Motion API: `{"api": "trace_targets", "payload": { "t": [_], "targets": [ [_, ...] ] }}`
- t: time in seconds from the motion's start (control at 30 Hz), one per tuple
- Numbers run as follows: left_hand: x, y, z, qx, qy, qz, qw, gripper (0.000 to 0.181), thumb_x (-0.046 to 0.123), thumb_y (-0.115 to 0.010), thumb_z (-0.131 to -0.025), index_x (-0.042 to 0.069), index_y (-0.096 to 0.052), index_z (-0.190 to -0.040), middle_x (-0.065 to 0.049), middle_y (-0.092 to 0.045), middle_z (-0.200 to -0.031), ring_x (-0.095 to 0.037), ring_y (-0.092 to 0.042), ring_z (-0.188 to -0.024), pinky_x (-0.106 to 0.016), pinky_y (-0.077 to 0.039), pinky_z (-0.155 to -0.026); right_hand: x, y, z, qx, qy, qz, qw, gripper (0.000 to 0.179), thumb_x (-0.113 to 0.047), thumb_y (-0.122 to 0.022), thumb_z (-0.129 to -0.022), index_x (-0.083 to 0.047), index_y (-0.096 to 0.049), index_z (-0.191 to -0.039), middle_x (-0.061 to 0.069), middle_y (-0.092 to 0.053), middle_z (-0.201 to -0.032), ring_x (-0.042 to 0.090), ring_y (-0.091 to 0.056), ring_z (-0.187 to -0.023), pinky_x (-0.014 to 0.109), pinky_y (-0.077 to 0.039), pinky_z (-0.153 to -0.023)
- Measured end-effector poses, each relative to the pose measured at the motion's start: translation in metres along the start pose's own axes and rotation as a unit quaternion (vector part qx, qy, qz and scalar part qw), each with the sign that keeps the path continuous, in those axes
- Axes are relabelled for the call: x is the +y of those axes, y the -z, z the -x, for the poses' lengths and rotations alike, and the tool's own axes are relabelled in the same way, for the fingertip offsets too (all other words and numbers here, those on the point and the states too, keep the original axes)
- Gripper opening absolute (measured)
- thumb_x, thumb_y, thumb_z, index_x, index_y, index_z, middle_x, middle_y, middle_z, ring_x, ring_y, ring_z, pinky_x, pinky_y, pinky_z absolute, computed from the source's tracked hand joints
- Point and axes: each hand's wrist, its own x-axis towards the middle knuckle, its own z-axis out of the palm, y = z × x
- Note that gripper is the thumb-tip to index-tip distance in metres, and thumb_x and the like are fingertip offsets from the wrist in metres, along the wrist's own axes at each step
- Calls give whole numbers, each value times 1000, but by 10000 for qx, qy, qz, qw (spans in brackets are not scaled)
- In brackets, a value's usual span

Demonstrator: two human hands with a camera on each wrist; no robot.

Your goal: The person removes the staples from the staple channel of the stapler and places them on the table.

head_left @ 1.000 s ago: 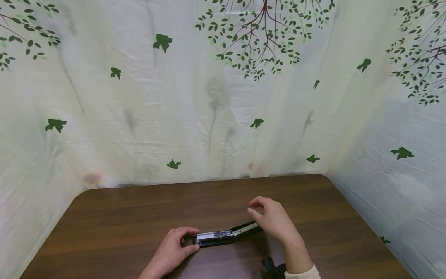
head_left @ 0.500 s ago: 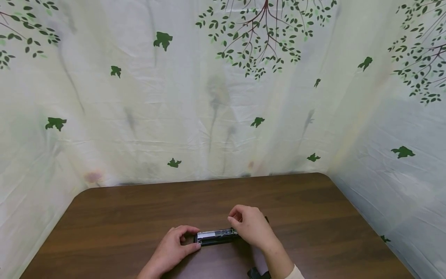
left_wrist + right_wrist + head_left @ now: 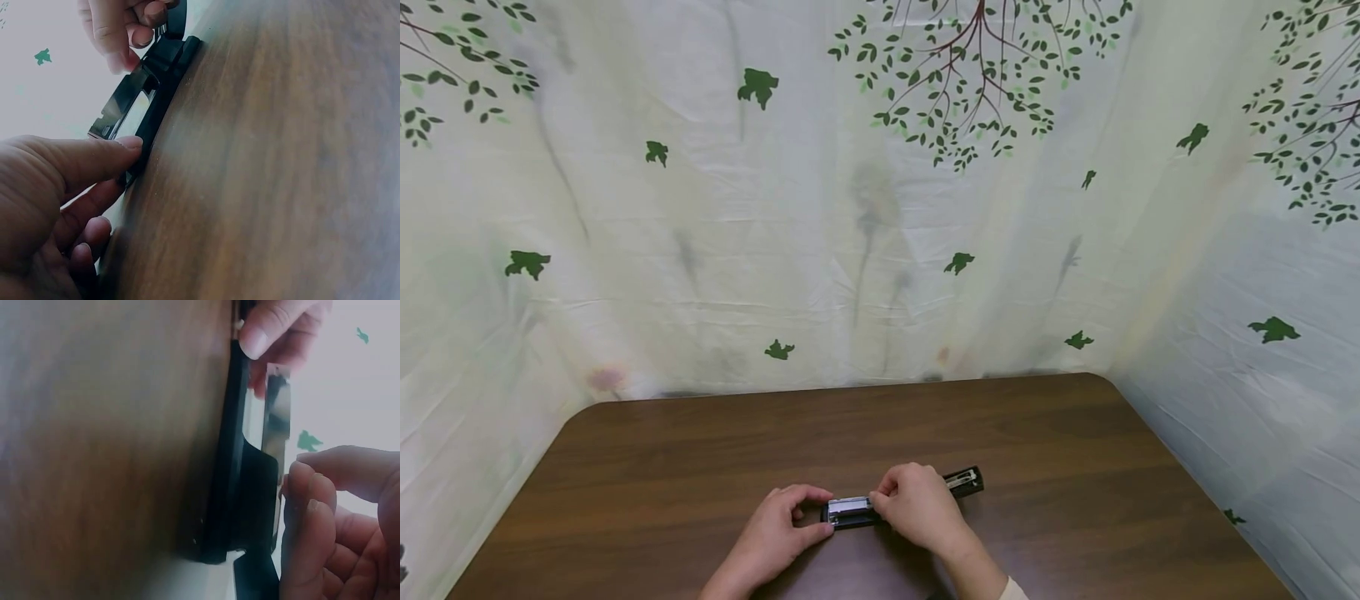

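Note:
A black stapler lies opened out on the table, its top arm folded back to the right. Its shiny metal staple channel stands up along the black base. My left hand holds the left end between thumb and fingers, the thumb lying on the base. Over the middle, my right hand has its fingers curled, with thumb and forefinger tips pinched at the channel's upper edge. The right hand hides the hinge part in the head view.
The brown wooden table has rounded back corners. A pale curtain with leaf and branch prints hangs behind it and at both sides. A small dark thing shows at the bottom edge, beside the right forearm.
My right hand has moved left and down, from above the folded-back arm to the staple channel, bringing the far end of the arm into sight. My left hand has stayed at the left end.

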Motion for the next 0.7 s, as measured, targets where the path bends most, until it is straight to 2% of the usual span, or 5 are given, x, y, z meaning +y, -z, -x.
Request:
{"api": "trace_targets", "payload": {
  "t": [0.27,0.43,0.7],
  "targets": [
    [0,0,0,-20,66,27,10000,31,25,-89,-77,29,-74,-104,12,-71,-102,-11,-51,-87,-23,-41,-73,-2,-6,0,-69,-322,-227,9992,20,-23,-79,-87,-19,-71,-68,-13,-57,-50,6,-53,-47,25,-41,-50],
    [0,-1,0,19,91,-7,10000,31,26,-89,-77,31,-74,-103,13,-70,-101,-10,-51,-87,-23,-41,-73,-4,-8,1,-100,-387,-427,9983,20,-20,-78,-87,-17,-72,-69,-11,-58,-50,7,-55,-45,26,-42,-48],
    [-1,-1,0,11,76,-24,10000,31,28,-90,-76,32,-74,-102,15,-70,-101,-9,-52,-87,-23,-42,-74,-7,-14,2,-100,-609,-658,9959,18,-16,-76,-87,-15,-73,-69,-8,-64,-53,4,-57,-42,27,-44,-44]
  ]
}}
